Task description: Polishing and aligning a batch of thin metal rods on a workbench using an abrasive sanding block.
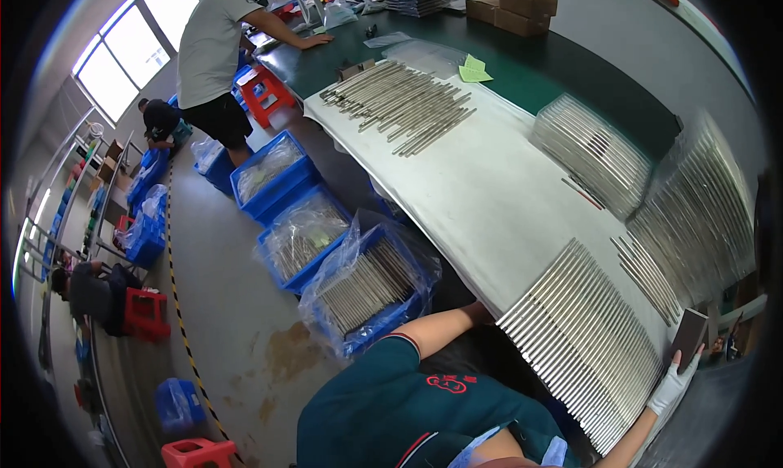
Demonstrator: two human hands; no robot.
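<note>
One gloved right hand (674, 384) on a brown block (690, 335) beside metal rods (581, 337).

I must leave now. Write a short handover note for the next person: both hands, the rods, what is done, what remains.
Right hand, in a white glove, holds a small dark block at the end of the aligned row of metal rods on the white table.
Left hand is hidden under the table edge; its state is unknown.
Done: one long row lies neat.
Left: a loose pile of rods at the far end, and more in the blue bin.
</note>
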